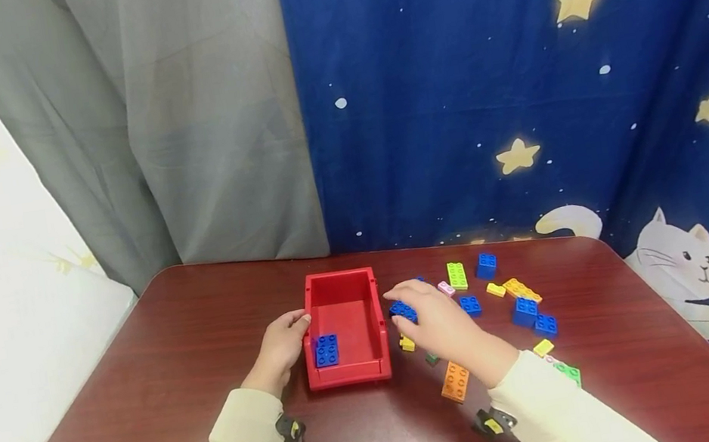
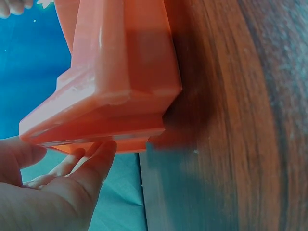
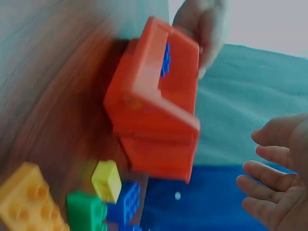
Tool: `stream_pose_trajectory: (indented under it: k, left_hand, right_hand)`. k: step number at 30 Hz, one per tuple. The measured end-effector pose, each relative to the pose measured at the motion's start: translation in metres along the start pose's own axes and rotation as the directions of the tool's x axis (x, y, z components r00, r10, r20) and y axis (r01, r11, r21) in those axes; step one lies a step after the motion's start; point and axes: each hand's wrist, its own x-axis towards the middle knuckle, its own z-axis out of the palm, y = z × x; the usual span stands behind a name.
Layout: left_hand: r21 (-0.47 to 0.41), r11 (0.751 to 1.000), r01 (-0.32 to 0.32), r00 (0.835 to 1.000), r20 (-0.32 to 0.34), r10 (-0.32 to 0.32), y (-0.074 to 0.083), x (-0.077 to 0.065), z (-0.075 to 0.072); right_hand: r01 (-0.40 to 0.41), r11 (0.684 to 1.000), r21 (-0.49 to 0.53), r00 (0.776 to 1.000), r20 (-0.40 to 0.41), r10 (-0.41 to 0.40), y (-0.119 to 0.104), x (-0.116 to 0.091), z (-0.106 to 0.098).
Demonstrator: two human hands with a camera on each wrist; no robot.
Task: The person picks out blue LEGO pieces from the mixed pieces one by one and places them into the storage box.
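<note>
1. Head: I'm seeing the left hand (image 1: 280, 347) resting against the red box (image 1: 351, 374), the right hand (image 1: 437, 315) hovering by a blue brick (image 1: 402, 311) just right of it.
2. Left wrist: relaxed fingers (image 2: 102, 160) are touching the box's side.
3. Right wrist: the right fingers (image 3: 267, 175) are standing apart, gripping nothing.

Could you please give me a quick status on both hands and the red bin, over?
Left hand grips red bin. Right hand empty, beside it. One blue brick inside. Nothing seen blocking the top.
</note>
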Motion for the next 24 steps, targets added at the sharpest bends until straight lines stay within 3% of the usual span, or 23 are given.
stream_pose_trajectory:
  k: [18,24]
  left_hand:
    - [-0.002,1.0,0.012,1.0,0.012,-0.012,0.001,0.0,-0.001]
    - [-0.003,1.0,0.021,1.0,0.01,-0.021,-0.001,-0.001,-0.001]
  right_hand:
    - [-0.184,0.983,0.013,0.982,-0.031,0.184,0.057,-0.023,-0.025]
    - [-0.205,0.979,-0.002,0.976,-0.071,0.205,0.073,-0.031,-0.04]
